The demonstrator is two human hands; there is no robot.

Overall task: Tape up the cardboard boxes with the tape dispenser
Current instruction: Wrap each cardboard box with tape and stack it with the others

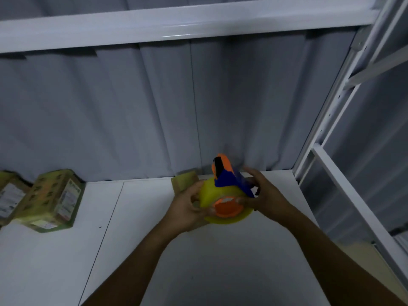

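Observation:
I hold a tape dispenser (pixel 225 191) above the white table (pixel 154 250): a yellowish tape roll on an orange hub, a blue body and an orange handle pointing up. My left hand (pixel 187 208) grips the roll's left side. My right hand (pixel 262 195) holds the blue body and hub from the right. A small cardboard box (pixel 184 182) lies on the table just behind the dispenser, mostly hidden by my left hand. At the left, two cardboard boxes wrapped in yellowish tape rest on the table, one (pixel 53 200) in full view, the other (pixel 8 196) cut by the frame edge.
A grey curtain (pixel 154 111) hangs behind the table. A white shelf beam (pixel 176 25) runs overhead. White metal rack posts (pixel 331 138) stand along the right edge of the table.

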